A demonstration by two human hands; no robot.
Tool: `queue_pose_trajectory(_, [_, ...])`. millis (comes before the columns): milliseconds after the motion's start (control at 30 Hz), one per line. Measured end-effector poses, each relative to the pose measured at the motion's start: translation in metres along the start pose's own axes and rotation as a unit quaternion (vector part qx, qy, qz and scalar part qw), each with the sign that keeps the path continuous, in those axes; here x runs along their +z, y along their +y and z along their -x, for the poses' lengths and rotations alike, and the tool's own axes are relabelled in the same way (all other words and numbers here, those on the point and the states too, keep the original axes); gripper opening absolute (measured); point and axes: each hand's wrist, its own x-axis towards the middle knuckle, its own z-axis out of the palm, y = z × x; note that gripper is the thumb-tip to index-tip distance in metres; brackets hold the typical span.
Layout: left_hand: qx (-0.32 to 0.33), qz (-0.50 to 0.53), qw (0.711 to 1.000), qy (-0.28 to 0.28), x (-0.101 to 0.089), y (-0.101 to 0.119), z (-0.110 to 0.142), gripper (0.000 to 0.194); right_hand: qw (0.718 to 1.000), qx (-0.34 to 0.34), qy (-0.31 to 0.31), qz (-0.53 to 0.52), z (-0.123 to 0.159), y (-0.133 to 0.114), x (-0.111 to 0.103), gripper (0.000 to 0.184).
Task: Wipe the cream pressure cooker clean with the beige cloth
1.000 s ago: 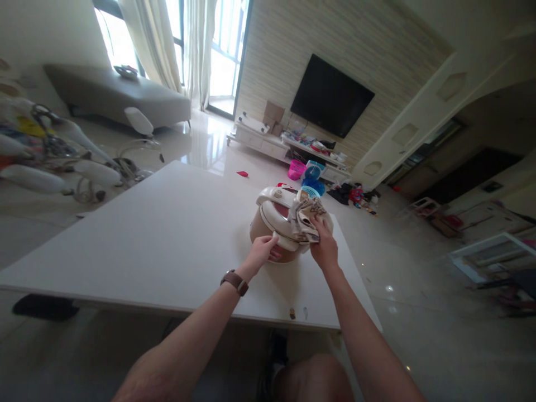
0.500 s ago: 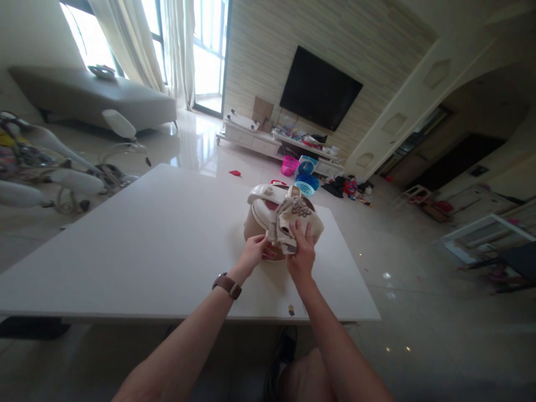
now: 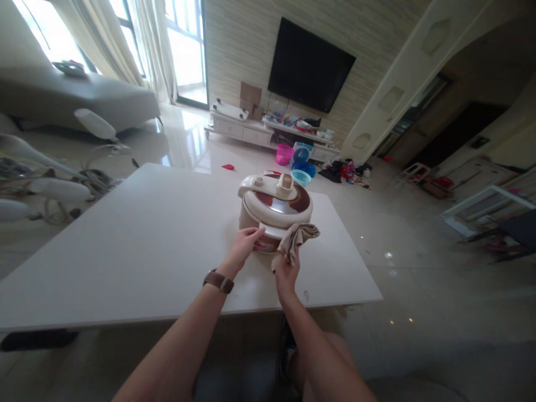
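A cream pressure cooker (image 3: 278, 215) with a brown and silver lid panel stands upright on the white table (image 3: 159, 240). My left hand (image 3: 246, 244), a watch on its wrist, pinches the cooker's front side handle, thumb on top and fingers underneath. Bunched in my right hand (image 3: 288, 274) is a beige-brown cloth (image 3: 296, 239), which lies against the right front of the cooker, below the lid rim. Part of the cooker's base is hidden behind my hands and the cloth.
The table's front edge runs just before my legs. Past the table are a TV cabinet (image 3: 238, 129), a pink basket (image 3: 285, 154), a light-blue basket (image 3: 300, 177) and a red item (image 3: 228, 167) on the floor. White bicycle-like parts (image 3: 58, 187) stand at the left.
My right hand has brought the cloth down from over the lid to the cooker's front, uncovering the lid. My left hand stays by the front handle. The view has shifted.
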Motion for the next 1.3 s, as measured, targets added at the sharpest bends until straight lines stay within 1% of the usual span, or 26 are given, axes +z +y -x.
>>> queue_pose_trajectory(33, [0.001,-0.004,1.0,0.002,-0.001,0.001,0.0,0.047,0.997,-0.013,0.07,0.01,0.001,0.004,0.003,0.062])
queue_pose_trajectory(67, [0.002,-0.007,1.0,0.004,-0.002,0.002,0.0,0.048,0.992,-0.024,0.121,0.018,-0.001,0.007,0.005,0.059])
queue_pose_trajectory(100, [0.002,-0.01,1.0,0.007,-0.003,0.002,0.0,0.048,0.988,-0.033,0.151,0.021,-0.008,0.008,0.006,0.057])
queue_pose_trajectory(133, [0.001,-0.013,1.0,0.01,-0.004,0.002,0.0,0.048,0.986,-0.034,0.162,0.019,-0.018,0.008,0.004,0.057])
queue_pose_trajectory(167, [0.0,-0.015,1.0,0.013,-0.004,0.002,0.0,0.048,0.985,-0.02,0.174,0.006,-0.029,0.01,0.002,0.055])
queue_pose_trajectory(233, [-0.001,-0.019,1.0,0.016,-0.005,0.002,0.0,0.049,0.981,0.053,0.184,-0.033,-0.049,0.018,-0.003,0.048])
queue_pose_trajectory(300, [-0.003,-0.022,1.0,0.015,-0.006,0.002,-0.001,0.049,0.974,0.109,0.187,-0.071,-0.055,0.032,-0.003,0.043])
queue_pose_trajectory(367, [-0.006,-0.028,1.0,0.01,-0.008,0.004,-0.003,0.05,0.974,0.118,0.162,-0.108,-0.047,0.049,0.0,0.042])
queue_pose_trajectory(433, [-0.009,-0.037,0.999,0.004,-0.01,0.005,-0.004,0.05,0.976,0.119,0.114,-0.145,-0.031,0.063,0.007,0.042])
queue_pose_trajectory(467, [-0.007,-0.041,0.999,0.002,-0.011,0.006,-0.004,0.05,0.973,0.135,0.094,-0.161,-0.023,0.067,0.01,0.043])
queue_pose_trajectory(533, [-0.003,-0.047,0.999,0.004,-0.012,0.008,-0.005,0.05,0.962,0.184,0.087,-0.181,-0.015,0.069,0.015,0.043])
queue_pose_trajectory(600, [0.0,-0.045,0.999,0.011,-0.012,0.008,-0.004,0.051,0.948,0.234,0.111,-0.187,-0.016,0.063,0.018,0.039])
queue_pose_trajectory(700, [0.0,-0.037,0.999,0.019,-0.011,0.007,-0.003,0.053,0.924,0.292,0.154,-0.194,-0.026,0.05,0.023,0.029])
queue_pose_trajectory(800, [-0.002,-0.034,0.999,0.021,-0.012,0.006,-0.004,0.055,0.901,0.327,0.153,-0.24,-0.032,0.032,0.026,0.021])
queue_pose_trajectory(867, [-0.001,-0.035,0.999,0.022,-0.013,0.004,-0.005,0.055,0.886,0.338,0.138,-0.286,-0.035,0.014,0.022,0.021])
queue_pose_trajectory(967, [-0.002,-0.037,0.999,0.03,-0.014,0.004,-0.007,0.055,0.867,0.35,0.137,-0.326,-0.041,-0.021,0.005,0.022])
queue_pose_trajectory(1033, [-0.004,-0.036,0.999,0.037,-0.014,0.004,-0.008,0.054,0.863,0.343,0.159,-0.335,-0.042,-0.043,-0.006,0.021])
queue_pose_trajectory(1100, [-0.005,-0.033,0.999,0.04,-0.013,0.004,-0.008,0.053,0.862,0.327,0.197,-0.333,-0.036,-0.056,-0.008,0.023])
queue_pose_trajectory(1167, [-0.004,-0.029,0.999,0.042,-0.013,0.004,-0.007,0.052,0.861,0.31,0.229,-0.331,-0.022,-0.059,0.0,0.028])
queue_pose_trajectory(1233, [0.0,-0.023,0.999,0.044,-0.012,0.004,-0.007,0.051,0.862,0.306,0.223,-0.338,-0.006,-0.054,0.015,0.032])
queue_pose_trajectory(1300, [0.006,-0.019,0.999,0.044,-0.012,0.003,-0.008,0.051,0.866,0.301,0.201,-0.345,0.003,-0.045,0.028,0.037])
